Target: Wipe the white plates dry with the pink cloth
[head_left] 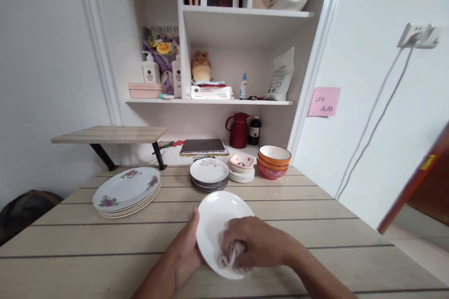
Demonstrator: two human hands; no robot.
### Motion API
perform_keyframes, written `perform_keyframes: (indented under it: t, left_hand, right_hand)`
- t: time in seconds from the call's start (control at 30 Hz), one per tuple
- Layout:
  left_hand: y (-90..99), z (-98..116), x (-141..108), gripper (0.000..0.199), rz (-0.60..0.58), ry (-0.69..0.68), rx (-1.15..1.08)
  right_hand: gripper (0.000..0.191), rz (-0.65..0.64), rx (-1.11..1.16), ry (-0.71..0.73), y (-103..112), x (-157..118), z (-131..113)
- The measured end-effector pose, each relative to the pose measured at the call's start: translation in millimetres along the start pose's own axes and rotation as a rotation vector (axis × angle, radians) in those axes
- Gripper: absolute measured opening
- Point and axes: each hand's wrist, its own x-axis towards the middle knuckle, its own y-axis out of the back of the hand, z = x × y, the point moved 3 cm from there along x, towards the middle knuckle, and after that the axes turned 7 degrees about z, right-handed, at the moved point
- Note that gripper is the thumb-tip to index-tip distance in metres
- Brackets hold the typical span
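A plain white plate (212,217) is tilted up over the front middle of the table. My left hand (185,247) grips its left edge, the thumb showing at the rim and the other fingers hidden beneath. My right hand (254,243) is closed around a crumpled greyish-white cloth (233,261) and presses it on the plate's lower right face. Beyond the plate stands a stack of dark-rimmed plates with a floral pattern (209,171). Larger flowered oval plates (128,189) are stacked to the left.
Small dishes (242,162) and stacked orange and red bowls (273,161) stand at the back right of the wooden table (168,238). A raised wooden stand (112,134) is at the back left. Behind are a laptop (202,145), a red jug (239,131) and a dark bottle (254,131).
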Motion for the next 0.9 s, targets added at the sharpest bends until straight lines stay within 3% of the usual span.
perform_keyframes:
  t: [0.17,0.33,0.5,0.7,0.9]
  left_hand:
    - [0.3,-0.9,1.3,0.069,0.048,-0.041,0.018]
    - [5.0,-0.5,1.4,0.070,0.049,-0.023,0.030]
    - [2.8,0.3,0.0,0.073,0.037,0.000,0.036]
    - [2.1,-1.0,0.0,0.072,0.013,-0.015,0.023]
    - [-0.1,-2.8,0.2,0.075,-0.002,-0.033,0.008]
  right_hand:
    - [0.028,0.267,0.020,-0.071,-11.6,25.5,-2.0]
    - [0.027,0.486,-0.146,-0.324,-0.5,28.6,32.9]
    - [0.029,0.581,-0.244,-0.489,2.0,27.7,52.9]
    - [0.035,0.543,-0.087,-0.138,-6.4,40.5,21.0]
    - [0.035,0.409,0.065,0.051,-8.8,36.7,-5.5]
